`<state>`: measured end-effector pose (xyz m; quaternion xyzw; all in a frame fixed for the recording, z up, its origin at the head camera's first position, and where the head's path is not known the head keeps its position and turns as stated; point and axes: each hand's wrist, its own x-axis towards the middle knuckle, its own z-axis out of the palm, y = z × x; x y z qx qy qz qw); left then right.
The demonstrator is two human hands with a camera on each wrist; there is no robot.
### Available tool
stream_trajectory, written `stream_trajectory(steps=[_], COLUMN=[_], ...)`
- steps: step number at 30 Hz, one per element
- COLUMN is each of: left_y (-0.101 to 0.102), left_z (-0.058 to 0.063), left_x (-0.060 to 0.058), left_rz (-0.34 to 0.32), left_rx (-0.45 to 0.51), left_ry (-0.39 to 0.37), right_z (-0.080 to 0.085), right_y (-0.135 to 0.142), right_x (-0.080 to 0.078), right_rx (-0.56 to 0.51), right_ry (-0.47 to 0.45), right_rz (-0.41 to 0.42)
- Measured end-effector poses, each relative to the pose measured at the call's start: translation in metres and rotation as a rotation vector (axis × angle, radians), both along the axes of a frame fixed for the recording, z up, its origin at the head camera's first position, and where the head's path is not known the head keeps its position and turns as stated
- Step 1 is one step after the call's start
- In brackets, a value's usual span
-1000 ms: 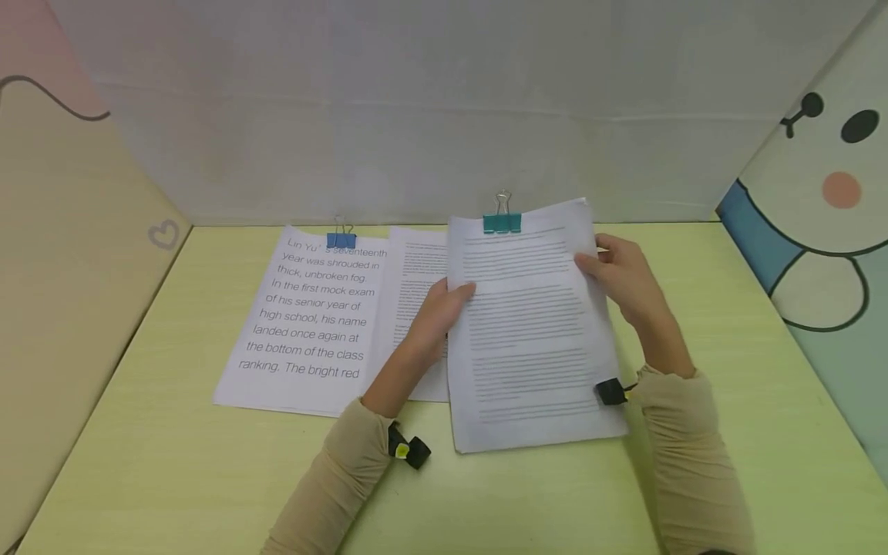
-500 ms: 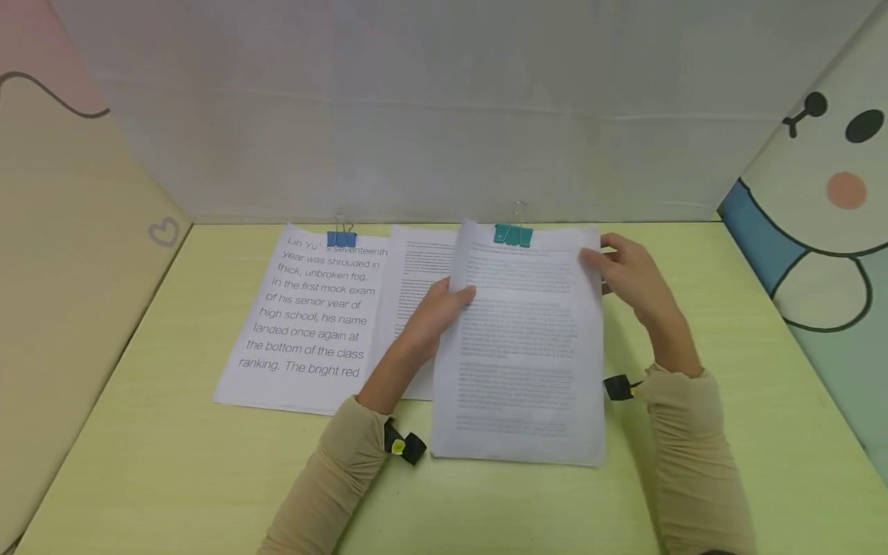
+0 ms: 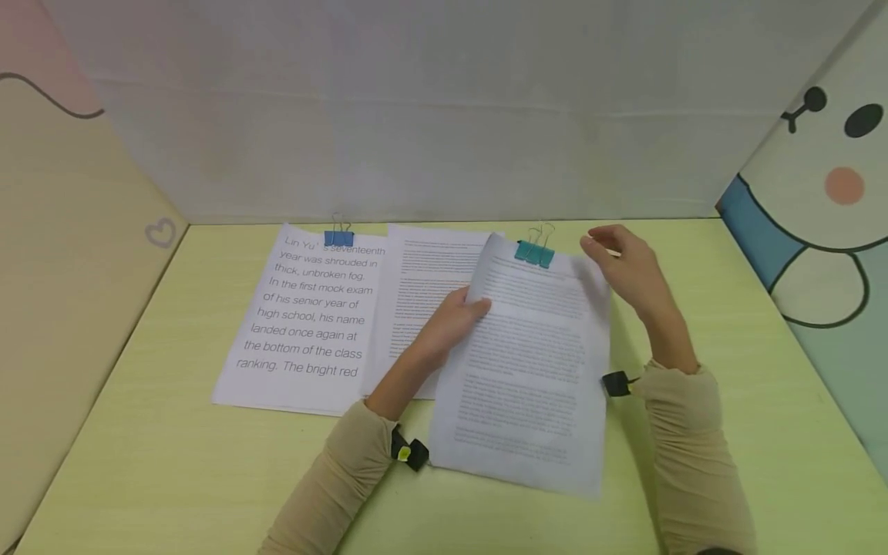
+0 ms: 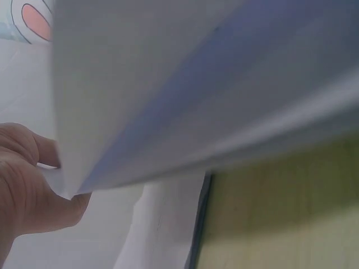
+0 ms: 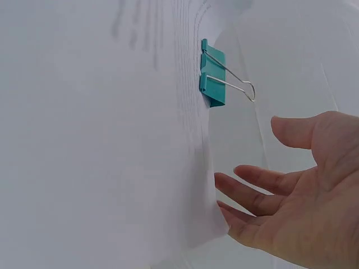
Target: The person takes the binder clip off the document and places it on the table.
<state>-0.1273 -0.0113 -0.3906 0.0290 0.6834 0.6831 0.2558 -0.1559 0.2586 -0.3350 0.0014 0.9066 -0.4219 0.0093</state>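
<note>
A printed paper stack [image 3: 520, 401] is held tilted above the table, its lower edge toward me. Its top edge carries a teal binder clip [image 3: 535, 254], whose wire handles stick up. My left hand [image 3: 447, 327] pinches the stack's left edge, thumb on the front; in the left wrist view the sheets bow away from that hand [image 4: 31, 190]. By the top right corner is my right hand [image 3: 634, 277], thumb lifted off the paper. The right wrist view has its fingers spread, some near or touching the corner behind the sheets; the clip [image 5: 216, 78] is beside them.
A large-print stack [image 3: 291, 385] with a blue binder clip [image 3: 339, 238] lies on the left of the yellow-green table [image 3: 139, 462]. Beside it lies another printed stack [image 3: 423, 258], partly covered by the held one. A white wall [image 3: 444, 116] rises behind.
The held stack has swung lower and toward me, its clipped top moving down and to the right. My right hand has let go of the top right corner. The left hand keeps its pinch.
</note>
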Motion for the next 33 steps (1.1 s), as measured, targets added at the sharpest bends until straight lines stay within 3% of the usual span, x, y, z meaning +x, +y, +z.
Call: stream_trajectory(steps=[7, 12, 22, 33], left_y=[0.011, 0.016, 0.018, 0.015], left_z=[-0.003, -0.002, -0.003, -0.003], left_x=[0.008, 0.012, 0.013, 0.016], left_rz=[-0.062, -0.09, -0.106, -0.169], left_rx=[0.014, 0.04, 0.046, 0.073], left_ry=[0.006, 0.011, 0.021, 0.002], right_z=[-0.003, -0.004, -0.003, -0.005], right_y=[-0.006, -0.008, -0.004, 0.007], right_x=[-0.001, -0.001, -0.002, -0.002], right_rx=[-0.018, -0.054, -0.072, -0.124], right_ry=[-0.002, -0.003, -0.046, -0.106], right_rz=[0.121, 0.158, 0.168, 0.158])
